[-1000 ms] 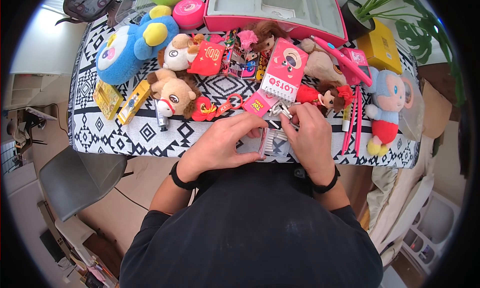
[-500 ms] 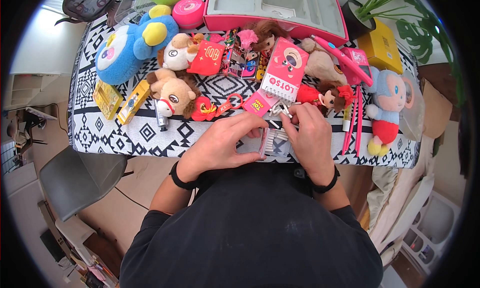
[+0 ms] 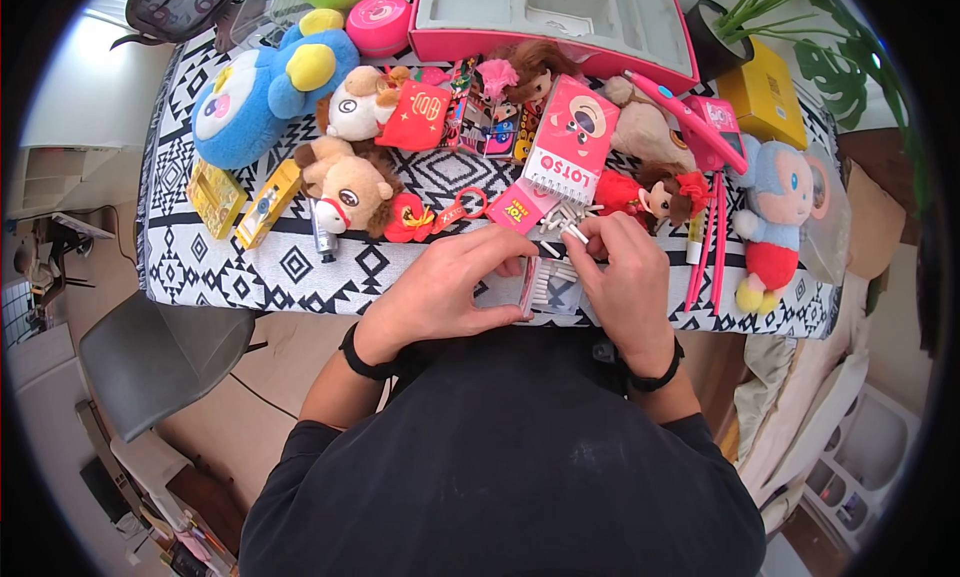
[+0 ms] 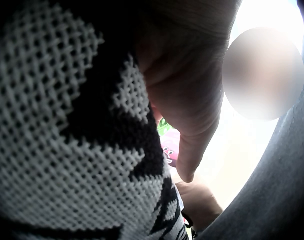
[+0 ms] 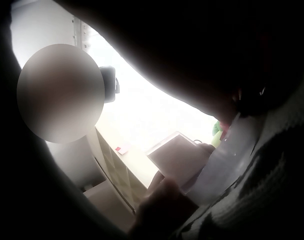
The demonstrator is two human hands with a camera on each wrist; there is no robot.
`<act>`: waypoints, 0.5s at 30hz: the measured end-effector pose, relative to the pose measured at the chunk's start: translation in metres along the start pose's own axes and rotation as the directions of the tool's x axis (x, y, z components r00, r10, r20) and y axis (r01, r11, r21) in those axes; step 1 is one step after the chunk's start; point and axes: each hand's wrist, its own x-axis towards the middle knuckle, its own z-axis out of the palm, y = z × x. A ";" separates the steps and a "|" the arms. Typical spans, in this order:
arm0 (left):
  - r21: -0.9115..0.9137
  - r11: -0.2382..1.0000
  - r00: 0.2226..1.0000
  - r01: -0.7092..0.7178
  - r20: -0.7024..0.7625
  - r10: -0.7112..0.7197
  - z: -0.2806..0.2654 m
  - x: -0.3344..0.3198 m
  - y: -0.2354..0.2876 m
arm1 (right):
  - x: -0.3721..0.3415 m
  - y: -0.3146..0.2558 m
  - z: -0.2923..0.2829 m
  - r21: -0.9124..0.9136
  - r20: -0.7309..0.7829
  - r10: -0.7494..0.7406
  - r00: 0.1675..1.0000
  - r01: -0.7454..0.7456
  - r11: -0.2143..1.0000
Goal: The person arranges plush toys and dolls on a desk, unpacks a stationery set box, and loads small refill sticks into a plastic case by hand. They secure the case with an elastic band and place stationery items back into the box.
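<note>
Fingers and thumb of my left hand (image 3: 450, 282) grip the side of a small clear plastic box (image 3: 568, 299) near the table's front edge. Inside it, short white sticks (image 3: 545, 283) lie in a row. A flat panel (image 5: 178, 156) stands up along the box's left side, held by the left hand in the right wrist view. My right hand (image 3: 628, 282) pinches a white stick (image 3: 577, 235) between thumb and index finger, at a loose pile of white sticks (image 3: 560, 217) beyond the box. The left wrist view shows mostly tablecloth and the hand's underside.
Behind the pile lie a pink card (image 3: 520, 209) and a pink notepad (image 3: 572, 137). Plush toys, including a brown horse (image 3: 345, 182), line the left. A red-dressed doll (image 3: 655, 197), pink sticks (image 3: 706, 247) and a blue plush (image 3: 775, 212) are on the right.
My right hand has shifted slightly to the right, its fingertips drawing back a little from the pile with a white stick. The left hand and the box stay in place.
</note>
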 end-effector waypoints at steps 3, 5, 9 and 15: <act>0.005 1.000 1.000 -0.001 -0.001 0.001 0.000 0.000 0.000 | -0.001 -0.002 -0.006 0.011 0.012 -0.019 1.000 0.019 1.000; 0.001 1.000 1.000 -0.012 -0.009 0.012 0.001 0.000 -0.001 | -0.004 -0.004 -0.010 0.077 0.030 -0.047 0.998 0.044 0.996; -0.011 1.000 1.000 -0.012 -0.015 0.011 0.001 0.000 0.000 | -0.006 -0.019 -0.026 0.107 0.062 -0.077 0.995 0.070 0.992; 0.004 1.000 1.000 -0.015 -0.017 0.015 0.001 0.000 0.000 | -0.010 -0.021 -0.025 0.180 0.128 -0.156 0.979 0.132 0.975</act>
